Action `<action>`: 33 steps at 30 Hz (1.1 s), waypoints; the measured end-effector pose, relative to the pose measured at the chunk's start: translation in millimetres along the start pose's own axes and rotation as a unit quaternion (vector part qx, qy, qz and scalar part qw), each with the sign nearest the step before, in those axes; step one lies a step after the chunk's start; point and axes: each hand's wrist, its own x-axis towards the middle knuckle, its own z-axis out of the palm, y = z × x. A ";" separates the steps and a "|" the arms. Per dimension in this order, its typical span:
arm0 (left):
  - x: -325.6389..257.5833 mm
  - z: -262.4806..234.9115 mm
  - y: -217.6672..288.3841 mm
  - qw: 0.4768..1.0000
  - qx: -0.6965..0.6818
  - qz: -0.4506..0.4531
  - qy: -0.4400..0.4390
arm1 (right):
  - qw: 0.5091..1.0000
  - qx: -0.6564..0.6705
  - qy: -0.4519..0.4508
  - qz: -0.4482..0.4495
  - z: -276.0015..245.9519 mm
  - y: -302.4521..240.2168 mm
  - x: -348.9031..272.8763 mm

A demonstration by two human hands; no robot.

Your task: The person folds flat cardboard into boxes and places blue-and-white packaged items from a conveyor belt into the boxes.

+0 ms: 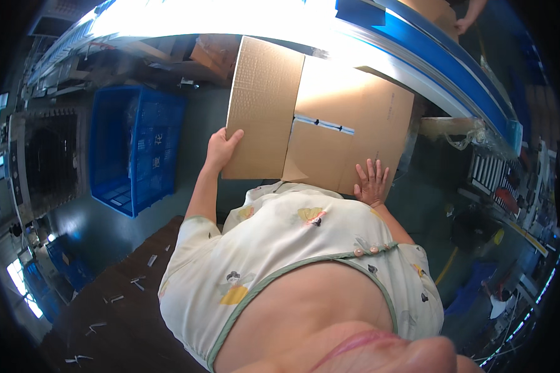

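Observation:
A brown cardboard box with a taped seam and one raised flap is held in front of my chest. My left hand grips the lower left edge of the raised flap, thumb on top. My right hand lies flat against the box's lower right panel, fingers spread apart. My light patterned shirt fills the lower middle of the view and hides the box's near bottom edge.
A blue plastic crate stands on the floor at the left. A blue-edged conveyor runs across the upper right, where another person's hand rests on a box. A dark mat with small white pieces lies lower left.

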 end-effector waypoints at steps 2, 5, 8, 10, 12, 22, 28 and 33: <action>-34.8 25.1 33.1 0.987 0.048 0.122 -0.092 | 0.999 -0.013 -0.026 0.023 1.8 -6.0 9.2; -51.0 98.4 63.9 0.911 0.164 0.340 -0.167 | 0.990 -0.016 -0.064 0.125 -7.1 -6.8 33.0; -26.4 164.3 28.1 0.756 0.451 0.412 -0.237 | 0.939 0.101 0.030 0.328 5.7 -28.8 77.3; -27.7 183.3 16.8 0.673 0.565 0.430 -0.209 | 0.904 0.099 0.072 0.409 24.6 -38.5 98.9; -12.6 178.1 22.4 0.694 0.491 0.439 -0.290 | 0.932 0.003 0.086 0.352 24.2 -50.4 99.3; 25.3 155.9 -34.4 0.953 -0.195 -0.200 -0.115 | 0.947 -0.028 0.084 0.309 16.0 -64.0 99.0; -56.2 226.1 -53.1 0.917 -0.276 -0.254 -0.134 | 0.980 0.014 0.031 0.197 -12.0 6.9 63.1; -113.9 341.2 -19.9 0.595 0.012 -0.286 -0.751 | 0.983 -0.018 0.057 0.173 -24.8 77.3 22.2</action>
